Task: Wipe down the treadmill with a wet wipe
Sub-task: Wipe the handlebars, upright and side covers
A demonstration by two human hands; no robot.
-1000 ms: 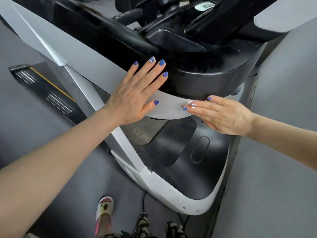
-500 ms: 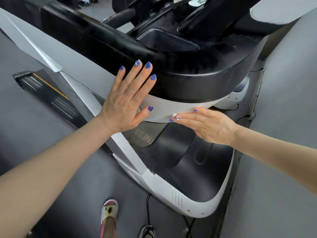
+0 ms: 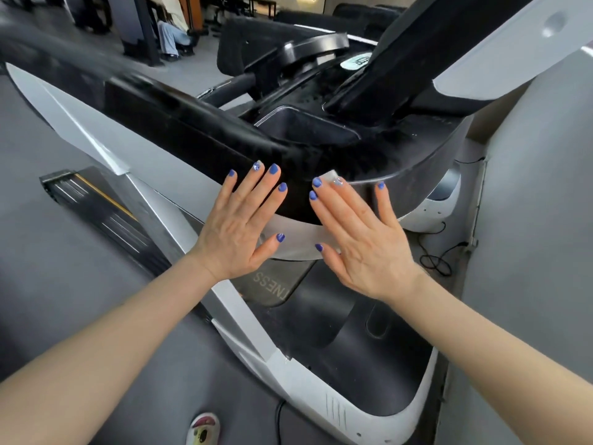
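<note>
On the treadmill console, both hands flat: right hand presses wipe, left hand bare

A grey floor is seen around the machine. At six o'clock, a white sandal with pink and yellow markings is seen at the lower edge. At three o'clock, a black cable is coiled on the floor near a grey wall. At eleven o'clock, a crouched person in light jeans is glimpsed among dark furniture.
</note>
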